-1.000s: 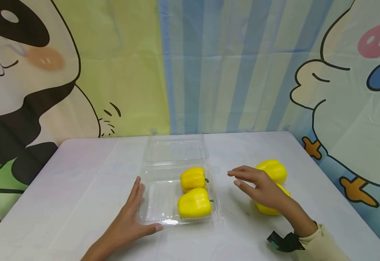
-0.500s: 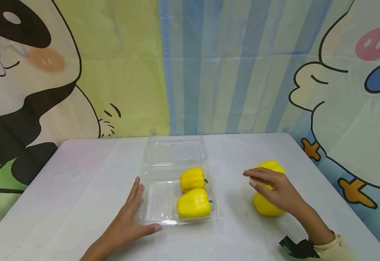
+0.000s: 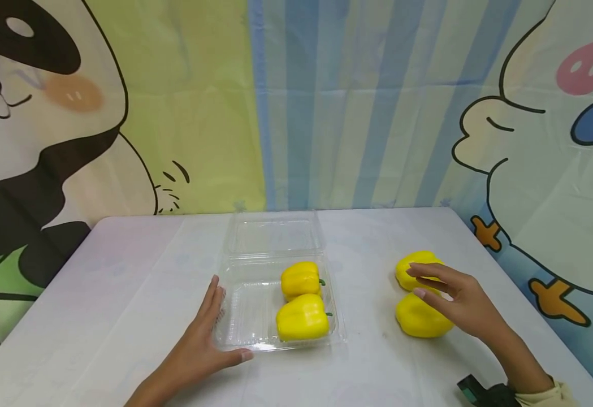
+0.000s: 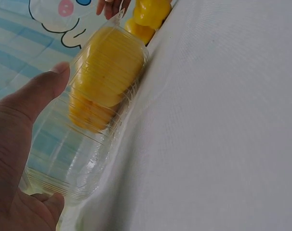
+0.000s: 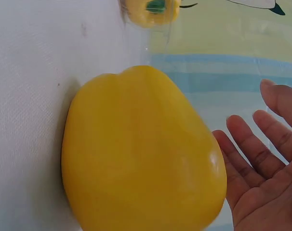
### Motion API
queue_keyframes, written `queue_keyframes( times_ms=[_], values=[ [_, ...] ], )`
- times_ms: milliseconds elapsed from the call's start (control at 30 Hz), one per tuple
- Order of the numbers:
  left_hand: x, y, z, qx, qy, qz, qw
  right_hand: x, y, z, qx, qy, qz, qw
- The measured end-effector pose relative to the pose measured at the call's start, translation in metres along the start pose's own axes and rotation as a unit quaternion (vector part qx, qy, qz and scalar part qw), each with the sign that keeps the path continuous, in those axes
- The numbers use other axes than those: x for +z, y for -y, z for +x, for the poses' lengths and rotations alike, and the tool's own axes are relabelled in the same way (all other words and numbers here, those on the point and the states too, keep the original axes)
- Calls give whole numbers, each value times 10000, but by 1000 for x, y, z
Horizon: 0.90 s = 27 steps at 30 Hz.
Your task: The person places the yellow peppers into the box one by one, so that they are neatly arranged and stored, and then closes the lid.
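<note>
A clear plastic clamshell box (image 3: 252,316) lies with its lid folded back on the table. Its right half carries two yellow bell peppers, a rear one (image 3: 300,281) and a front one (image 3: 302,318), stems pointing right. My left hand (image 3: 199,339) rests at the box's front left corner, thumb and fingers spread along its walls. To the right, two more yellow bell peppers, a far one (image 3: 412,267) and a near one (image 3: 422,316), lie on the table. Over them hovers my right hand (image 3: 459,297), fingers loosely bent and holding nothing. The near pepper (image 5: 141,154) fills much of the right wrist view.
The white table (image 3: 98,316) ends at a back edge against a cartoon-printed curtain (image 3: 316,113). The open lid (image 3: 276,234) reaches toward that edge. A dark wrist strap (image 3: 489,393) sits at the right sleeve.
My right hand has moved to the right, away from the box and over the two loose peppers, uncovering more of them. The left hand and box have stayed in place.
</note>
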State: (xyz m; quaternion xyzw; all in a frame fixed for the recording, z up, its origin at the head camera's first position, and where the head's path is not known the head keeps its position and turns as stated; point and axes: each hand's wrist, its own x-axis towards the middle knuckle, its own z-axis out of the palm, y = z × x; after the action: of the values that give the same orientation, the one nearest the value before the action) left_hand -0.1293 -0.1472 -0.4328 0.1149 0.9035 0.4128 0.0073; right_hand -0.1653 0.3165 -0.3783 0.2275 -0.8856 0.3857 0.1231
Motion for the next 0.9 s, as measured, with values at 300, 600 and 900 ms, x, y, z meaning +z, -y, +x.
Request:
queue_keyframes(
  times_ms=[300, 600, 900],
  values=[
    [1, -1, 1, -146, 25, 1, 9999, -7, -7, -9, 129, -100, -97, 9998],
    [0, 2, -3, -289, 96, 61, 9995, -4, -24, -21, 203, -20, 50, 9998],
    [2, 1, 0, -160, 17, 14, 9999, -9, -35, -25, 353, 333, 185, 9987]
  ],
)
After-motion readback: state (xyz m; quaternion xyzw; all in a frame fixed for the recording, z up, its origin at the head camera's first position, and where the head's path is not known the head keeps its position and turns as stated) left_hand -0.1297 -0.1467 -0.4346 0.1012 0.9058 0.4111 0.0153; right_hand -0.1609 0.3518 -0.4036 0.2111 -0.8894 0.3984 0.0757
